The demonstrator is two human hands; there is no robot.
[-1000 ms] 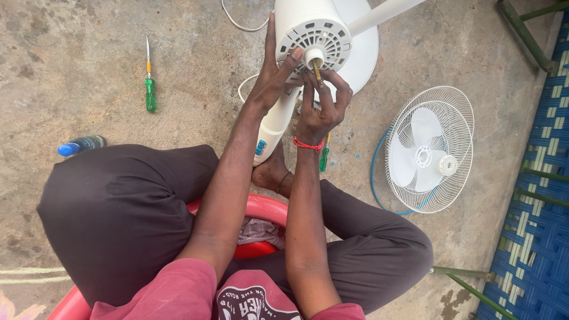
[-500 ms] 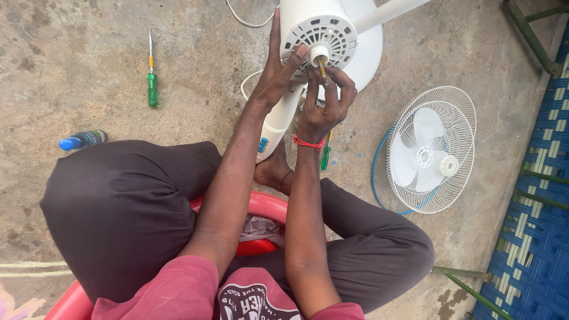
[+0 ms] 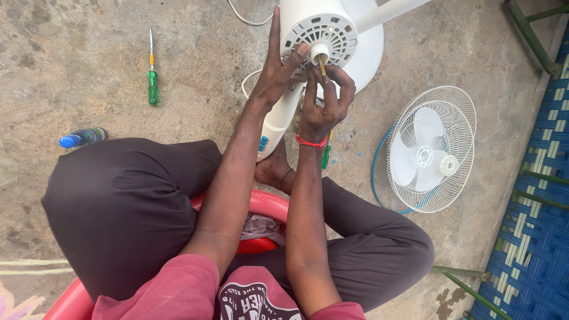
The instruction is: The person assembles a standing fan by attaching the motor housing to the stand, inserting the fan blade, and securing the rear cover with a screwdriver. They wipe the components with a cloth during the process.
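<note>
At fan motor housing (image 3: pixel 319 32): left hand (image 3: pixel 274 74) grip spread, steadying; right hand (image 3: pixel 323 104) grip pinched on screwdriver (image 3: pixel 322 65).

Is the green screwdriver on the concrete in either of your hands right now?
No, the green screwdriver lies alone on the concrete floor, away from both hands working at the white fan motor housing.
</note>
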